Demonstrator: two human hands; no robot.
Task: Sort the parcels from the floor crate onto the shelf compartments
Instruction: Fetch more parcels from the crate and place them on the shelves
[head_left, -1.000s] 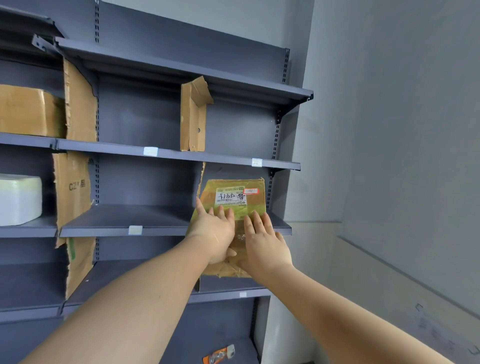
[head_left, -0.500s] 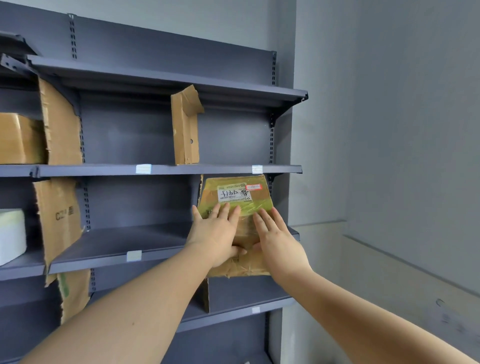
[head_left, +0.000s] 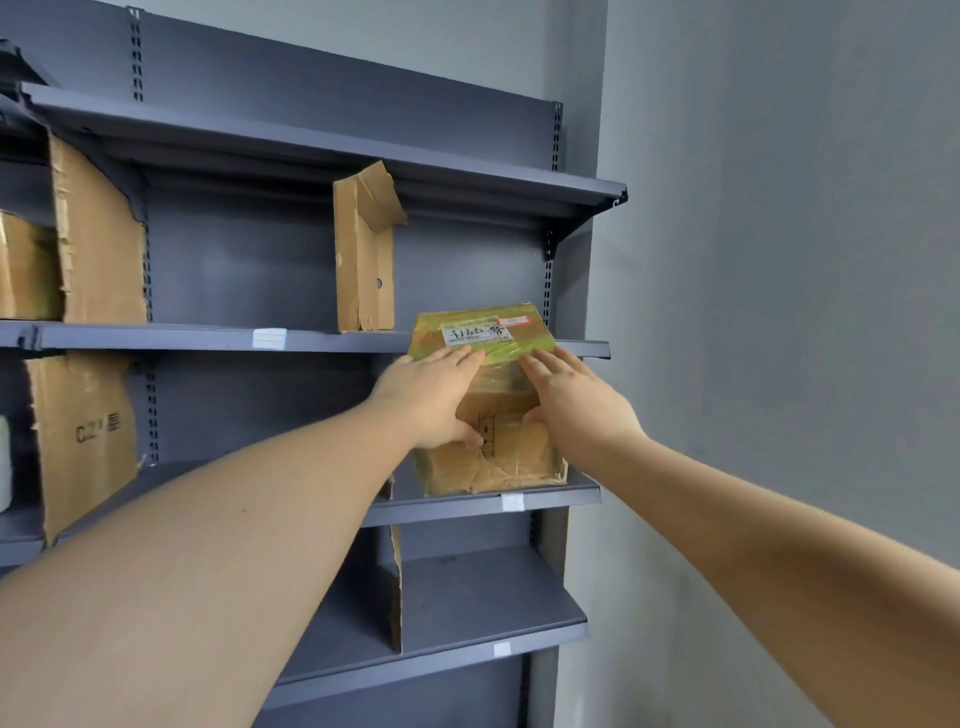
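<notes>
The left hand (head_left: 431, 400) and right hand (head_left: 576, 410) press straight fingers on a tape-wrapped cardboard parcel (head_left: 511, 460), neither grip curled round it, likely pushing it upright into the right-end compartment of the shelf (head_left: 563, 498). Its white label (head_left: 475, 332) bears upside-down handwriting, unreadable. A cardboard divider (head_left: 83, 436) at left reads "CZ".

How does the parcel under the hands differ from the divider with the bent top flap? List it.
The parcel bears a white label and yellow-green tape; the divider is bare. The left hand and right hand press on the parcel; no hand touches the divider. The parcel is broad; the divider is narrow and upright. Both are brown cardboard.
</notes>
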